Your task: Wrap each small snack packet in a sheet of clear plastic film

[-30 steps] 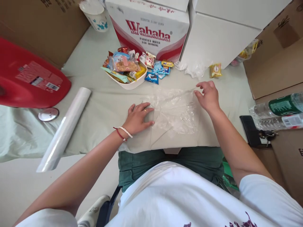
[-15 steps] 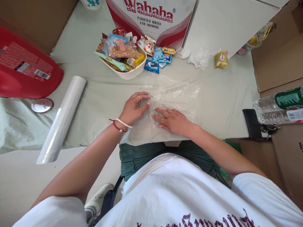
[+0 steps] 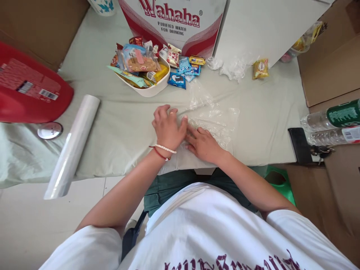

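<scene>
A thin, clear plastic bag (image 3: pixel 225 117), crumpled in places, lies on the cloth-covered table in front of me. My right hand (image 3: pixel 206 145) rests on its near left part, fingers apart and pointing left. Just to the left, my left hand (image 3: pixel 168 127) is raised over the cloth with bent, parted fingers and no object in its grasp. Its thumb meets or overlaps the right fingertips; whether they touch I cannot tell. Part of the plastic is hidden under both hands.
A white bin (image 3: pixel 152 90) full of packaged snacks stands behind, with small blue packets (image 3: pixel 177 80) beside it. Left are a plastic roll (image 3: pixel 73 146) and a red jug (image 3: pixel 33 82). Right are a black phone (image 3: pixel 299 146), keys (image 3: pixel 322 150) and bottles (image 3: pixel 317 122).
My left hand has shifted right and turned, coming up against the right fingers. My right hand stays on the plastic, whose far part is now bunched differently.
</scene>
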